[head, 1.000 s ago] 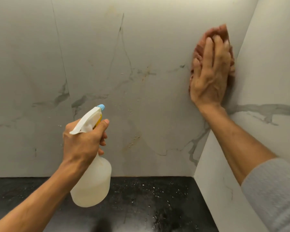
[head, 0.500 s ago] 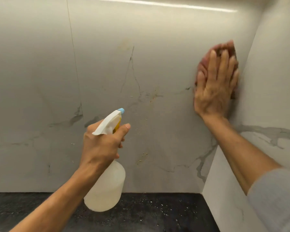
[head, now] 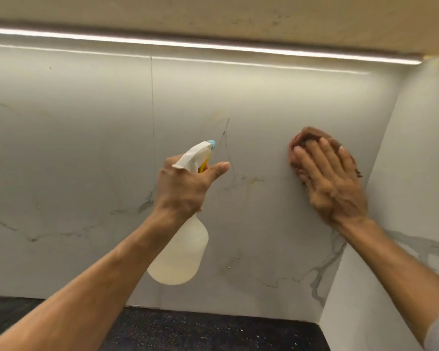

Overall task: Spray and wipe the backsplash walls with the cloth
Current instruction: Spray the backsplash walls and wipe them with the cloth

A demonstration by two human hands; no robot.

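Observation:
A pale marble backsplash wall (head: 86, 173) with grey veins fills the view and meets a side wall (head: 403, 186) at a corner on the right. My left hand (head: 185, 188) grips the neck of a white spray bottle (head: 183, 252), whose blue-tipped nozzle points at the back wall. My right hand (head: 332, 183) presses a reddish-brown cloth (head: 307, 138) flat against the back wall with straight fingers, a little left of the corner. Most of the cloth is hidden under the palm.
A dark speckled countertop (head: 200, 330) runs along the bottom. Above, a lit strip (head: 188, 45) sits under a beige cabinet underside (head: 238, 13). A vertical seam (head: 152, 148) splits the back wall left of the bottle.
The view has tilted up, showing the light strip and cabinet. My right hand with the cloth has slid left, away from the corner. My left hand holds the bottle higher and nearer the wall.

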